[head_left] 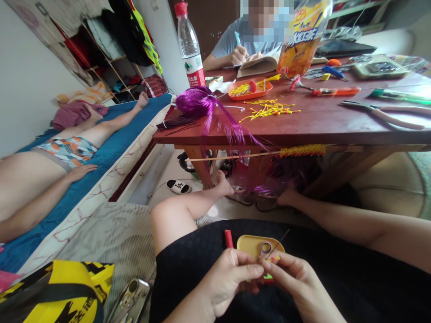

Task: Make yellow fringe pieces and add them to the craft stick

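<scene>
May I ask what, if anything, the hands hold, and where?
The left hand and right hand seem to pinch a dark stem by its lower part; the exact spot is hidden.

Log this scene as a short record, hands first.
Left hand: thumb and forefinger pinched together; contents hidden
Right hand: fingertips at a small yellow-and-red piece, thin dark wire jutting up beside it
Black-clothed lap: shallow yellow plastic tray, metallic ring handle showing over it; red cylinder nearby
Reddish-brown wooden table: shiny purple fibre bundle, loose yellow red-tipped stems, shallow orange tray, pink-handled pliers
Across it: person holding light-blue pen over open book
</scene>
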Available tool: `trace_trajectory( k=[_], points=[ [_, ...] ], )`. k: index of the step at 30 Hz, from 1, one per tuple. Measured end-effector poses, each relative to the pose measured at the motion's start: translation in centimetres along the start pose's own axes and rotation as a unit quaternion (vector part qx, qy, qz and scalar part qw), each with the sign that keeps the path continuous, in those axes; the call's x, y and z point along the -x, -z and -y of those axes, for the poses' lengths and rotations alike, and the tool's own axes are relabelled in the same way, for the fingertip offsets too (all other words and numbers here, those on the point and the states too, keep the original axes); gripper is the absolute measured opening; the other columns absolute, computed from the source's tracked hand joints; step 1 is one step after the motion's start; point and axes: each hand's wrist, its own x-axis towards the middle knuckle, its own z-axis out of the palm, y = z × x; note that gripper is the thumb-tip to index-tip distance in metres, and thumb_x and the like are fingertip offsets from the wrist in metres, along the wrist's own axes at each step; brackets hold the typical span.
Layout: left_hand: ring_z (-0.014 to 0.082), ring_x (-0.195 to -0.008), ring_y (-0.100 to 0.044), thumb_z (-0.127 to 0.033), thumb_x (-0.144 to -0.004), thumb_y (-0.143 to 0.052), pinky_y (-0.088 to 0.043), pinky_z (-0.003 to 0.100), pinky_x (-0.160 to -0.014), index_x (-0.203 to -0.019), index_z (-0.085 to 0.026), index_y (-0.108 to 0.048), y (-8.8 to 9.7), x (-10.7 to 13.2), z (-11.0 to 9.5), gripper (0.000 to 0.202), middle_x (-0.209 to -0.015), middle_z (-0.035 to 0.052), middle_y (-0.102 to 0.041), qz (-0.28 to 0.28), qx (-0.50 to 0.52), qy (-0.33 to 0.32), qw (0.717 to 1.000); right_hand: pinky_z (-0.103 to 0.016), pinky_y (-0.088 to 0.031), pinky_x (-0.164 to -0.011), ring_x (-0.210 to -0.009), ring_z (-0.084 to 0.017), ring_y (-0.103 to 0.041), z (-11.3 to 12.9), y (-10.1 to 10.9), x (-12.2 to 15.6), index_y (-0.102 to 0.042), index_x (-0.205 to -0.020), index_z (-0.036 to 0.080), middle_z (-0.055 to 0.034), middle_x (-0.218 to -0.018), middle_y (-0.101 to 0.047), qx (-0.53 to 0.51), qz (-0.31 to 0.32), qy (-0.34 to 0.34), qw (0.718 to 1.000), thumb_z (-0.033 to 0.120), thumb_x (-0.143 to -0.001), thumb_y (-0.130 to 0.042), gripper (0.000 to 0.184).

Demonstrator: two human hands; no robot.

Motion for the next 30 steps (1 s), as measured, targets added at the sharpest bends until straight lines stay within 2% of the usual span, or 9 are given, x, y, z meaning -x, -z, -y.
trace_trajectory(
  k=[8,15,17,19,21,24,26,28,30],
  points=[
    [0.0087,-0.052,-0.046,-0.027,-0.051,-0.076,-0.033,0.023,-0.059,-0.053,-0.011,-0.058,-0.3,0.1,0.3,0.025,-0.051,0.0001,-0.054,0.000,0.004,-0.058,0.998,-0.019,-0.039,-0.059,-0.059,-0.011,-0.049,0.3,0.2,0.2,-0.066,-0.062,0.014,-0.0012,-0.060,-0.059,-0.004,0.008,-0.030,0.999,0.042,-0.068,-0.071,0.029],
    [0.0098,-0.054,-0.046,-0.027,-0.053,-0.075,-0.032,0.022,-0.057,-0.052,-0.011,-0.056,-0.6,0.6,0.1,0.024,-0.052,0.0008,-0.054,-0.018,-0.040,-0.087,0.995,-0.016,-0.034,-0.048,-0.049,-0.007,-0.040,-0.7,0.6,0.0,-0.061,-0.055,0.013,0.0010,-0.052,-0.050,0.010,-0.014,-0.024,1.000,0.045,-0.070,-0.068,0.036],
    [0.0095,-0.053,-0.047,-0.023,-0.054,-0.073,-0.033,0.022,-0.057,-0.053,-0.012,-0.057,-0.4,0.7,0.0,0.020,-0.052,0.0005,-0.056,-0.027,-0.033,-0.088,0.995,-0.018,-0.039,-0.048,-0.049,-0.009,-0.045,-0.3,0.7,0.1,-0.062,-0.063,0.013,-0.0001,-0.055,-0.053,0.055,-0.016,-0.002,0.998,0.044,-0.070,-0.067,0.032],
    [0.0096,-0.052,-0.049,-0.020,-0.054,-0.072,-0.035,0.022,-0.058,-0.054,-0.011,-0.058,-0.1,0.6,-0.1,0.017,-0.052,0.0014,-0.058,-0.023,-0.003,-0.072,0.997,-0.023,-0.046,-0.051,-0.054,-0.014,-0.054,0.3,1.2,0.4,-0.064,-0.080,0.015,-0.0022,-0.063,-0.059,0.152,-0.046,0.088,0.983,0.041,-0.071,-0.066,0.027],
    [0.0103,-0.050,-0.051,-0.020,-0.052,-0.072,-0.037,0.023,-0.058,-0.054,-0.011,-0.058,0.2,0.5,-0.2,0.017,-0.052,0.0023,-0.059,0.001,0.041,-0.039,0.998,-0.027,-0.050,-0.060,-0.067,-0.019,-0.061,1.1,1.8,0.7,-0.061,-0.095,0.018,-0.0052,-0.077,-0.064,0.301,-0.089,0.256,0.914,0.032,-0.075,-0.063,0.024],
    [0.0106,-0.048,-0.052,-0.019,-0.049,-0.075,-0.040,0.025,-0.059,-0.054,-0.010,-0.059,0.4,0.4,-0.4,0.018,-0.051,0.0021,-0.058,0.045,0.096,-0.001,0.994,-0.036,-0.045,-0.086,-0.098,-0.024,-0.058,1.3,2.6,0.6,-0.058,-0.104,0.020,-0.0070,-0.100,-0.065,0.510,-0.057,0.503,0.695,0.014,-0.079,-0.054,0.025],
    [0.0097,-0.048,-0.052,-0.018,-0.050,-0.075,-0.041,0.025,-0.059,-0.056,-0.009,-0.061,0.3,0.3,-0.4,0.018,-0.051,0.0016,-0.056,0.066,0.122,0.002,0.990,-0.044,-0.034,-0.097,-0.111,-0.027,-0.049,0.8,2.8,0.0,-0.057,-0.106,0.019,-0.0065,-0.109,-0.063,0.590,0.013,0.573,0.569,0.009,-0.080,-0.049,0.029],
    [0.0082,-0.049,-0.050,-0.017,-0.052,-0.074,-0.041,0.024,-0.060,-0.059,-0.007,-0.064,0.1,0.4,-0.4,0.016,-0.052,0.0014,-0.055,0.074,0.141,-0.006,0.987,-0.048,-0.028,-0.100,-0.115,-0.028,-0.045,0.1,2.7,-0.7,-0.055,-0.108,0.016,-0.0072,-0.113,-0.061,0.626,0.057,0.588,0.509,0.007,-0.082,-0.045,0.030],
    [0.0076,-0.050,-0.050,-0.016,-0.055,-0.071,-0.041,0.023,-0.061,-0.063,-0.007,-0.065,0.0,0.4,-0.3,0.013,-0.053,0.0015,-0.055,0.072,0.146,-0.021,0.986,-0.047,-0.030,-0.100,-0.114,-0.026,-0.047,-0.3,2.5,-1.0,-0.053,-0.111,0.012,-0.0097,-0.113,-0.060,0.632,0.065,0.585,0.503,0.006,-0.083,-0.041,0.031]
  ],
)
